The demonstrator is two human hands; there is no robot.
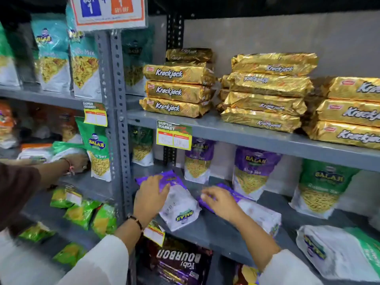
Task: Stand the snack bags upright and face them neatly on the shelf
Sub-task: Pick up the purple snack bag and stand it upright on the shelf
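Two purple-and-white Balaji snack bags lie flat on the grey shelf (pixel 216 233). My left hand (pixel 151 195) grips the left flat bag (pixel 181 210) at its purple top, with the logo upside down towards me. My right hand (pixel 220 199) closes its fingers on the purple end of the right flat bag (pixel 259 214). Behind them two purple bags (pixel 197 159) (pixel 254 169) stand upright, facing out. An upright green bag (pixel 320 188) stands at the right. A green-and-white bag (pixel 339 249) lies flat at the front right.
Gold Krackjack packs (pixel 178 91) are stacked on the shelf above. A slotted steel post (pixel 121 124) divides the bays. Another person's arm (pixel 51 171) in a brown sleeve reaches to a flat green bag (pixel 63 149) in the left bay. Bourbon packs (pixel 178 262) sit below.
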